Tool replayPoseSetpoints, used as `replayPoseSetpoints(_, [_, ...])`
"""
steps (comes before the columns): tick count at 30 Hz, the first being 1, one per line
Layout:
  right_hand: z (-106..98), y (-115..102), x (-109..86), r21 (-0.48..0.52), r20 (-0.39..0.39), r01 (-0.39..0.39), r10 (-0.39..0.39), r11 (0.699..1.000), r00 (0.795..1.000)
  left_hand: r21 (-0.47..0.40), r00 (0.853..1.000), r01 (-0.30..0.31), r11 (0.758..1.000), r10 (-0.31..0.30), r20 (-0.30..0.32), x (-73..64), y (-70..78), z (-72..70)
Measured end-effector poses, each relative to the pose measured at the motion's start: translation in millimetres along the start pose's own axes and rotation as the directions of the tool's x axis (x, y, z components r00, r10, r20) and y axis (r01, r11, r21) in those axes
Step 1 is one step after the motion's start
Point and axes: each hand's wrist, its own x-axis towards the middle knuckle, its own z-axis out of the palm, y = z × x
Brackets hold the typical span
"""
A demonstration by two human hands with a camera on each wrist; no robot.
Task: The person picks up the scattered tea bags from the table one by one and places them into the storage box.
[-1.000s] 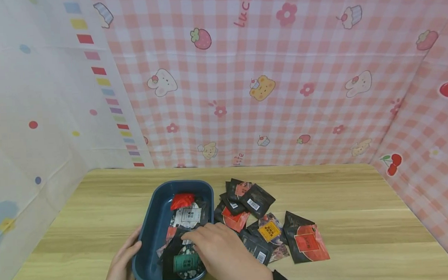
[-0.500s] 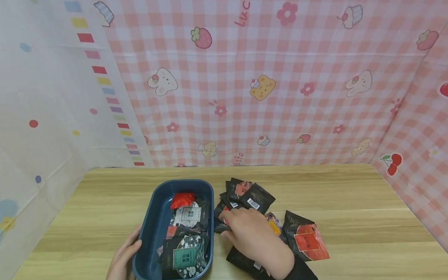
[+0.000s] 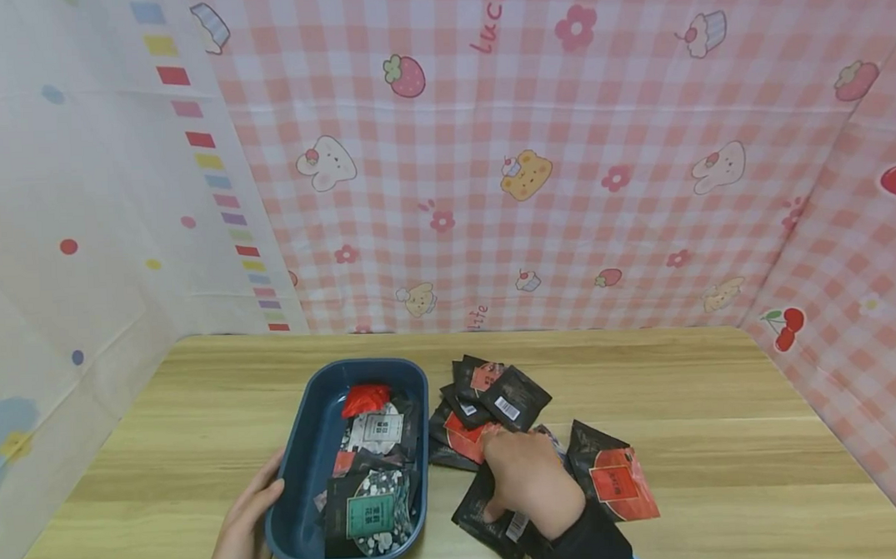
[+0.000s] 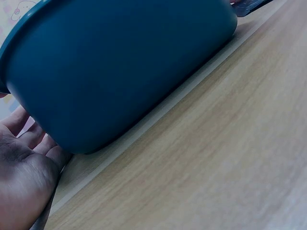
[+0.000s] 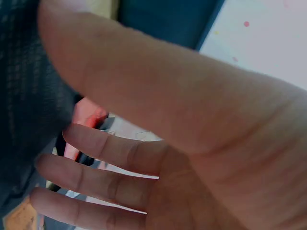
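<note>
The left hand (image 3: 243, 526) rests its loose fingers on the side of the bin (image 3: 298, 490), which sits between the hands and has packs (image 3: 370, 516) in it. The right hand (image 3: 533, 480) has its thumb on a black pack (image 3: 474, 520), three fingers fairly straight; I can't tell if it grips. Other packs (image 3: 518, 399) lie just past that hand.

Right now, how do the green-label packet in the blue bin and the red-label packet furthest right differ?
The green-label packet lies in the blue bin; the red-label packet lies on the table. The green one has a pale floral print; the red one is coral around its label. Both are partly black.
</note>
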Motion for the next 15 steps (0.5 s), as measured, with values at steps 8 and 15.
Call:
replayPoseSetpoints(8, [4.3, 1.3, 4.1, 0.027, 0.019, -0.032, 0.031, 0.999, 0.999, -0.063, 0.998, -0.054, 0.997, 0.056, 0.028, 0.3, -3.2, -3.1])
replayPoseSetpoints(15, [2.7, 0.6, 3.0, 0.068, 0.006, -0.006, 0.005, 0.998, 1.0, -0.044, 0.998, -0.067, 0.997, 0.068, 0.011, -1.5, -1.4, -0.7])
